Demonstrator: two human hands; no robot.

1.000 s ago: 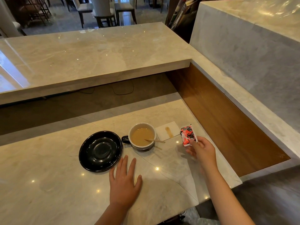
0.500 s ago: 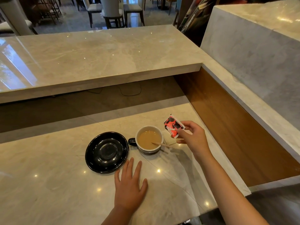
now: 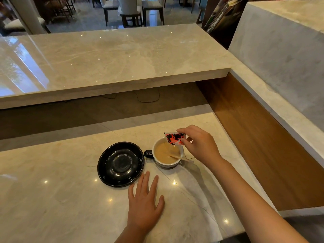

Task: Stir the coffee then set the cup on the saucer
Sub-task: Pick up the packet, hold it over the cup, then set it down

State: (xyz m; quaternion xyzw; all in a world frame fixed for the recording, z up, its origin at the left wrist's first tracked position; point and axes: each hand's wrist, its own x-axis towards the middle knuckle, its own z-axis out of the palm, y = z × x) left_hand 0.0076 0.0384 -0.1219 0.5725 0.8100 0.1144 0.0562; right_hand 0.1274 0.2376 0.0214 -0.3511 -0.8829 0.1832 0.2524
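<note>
A cup (image 3: 158,161) with a dark outside and white inside holds light brown coffee and stands on the marble counter. Its handle points left toward an empty black saucer (image 3: 120,163) right beside it. A wooden stir stick (image 3: 181,158) leans in the coffee, its end resting over the right rim. My right hand (image 3: 199,143) pinches a small red-and-black packet (image 3: 174,138), tilted over the cup's far rim. My left hand (image 3: 144,201) lies flat on the counter, fingers spread, just in front of the cup and saucer.
A raised marble bar top (image 3: 112,62) runs across behind the work counter. On the right, a wooden panel (image 3: 263,137) and a marble ledge wall the counter in. The counter's near right edge (image 3: 242,230) drops off by my right forearm. Chairs stand far behind.
My right hand has carried the packet leftward, from the counter right of the cup to over the cup's rim, tilting it. The paper patch beside the cup is now hidden. My left hand stays flat.
</note>
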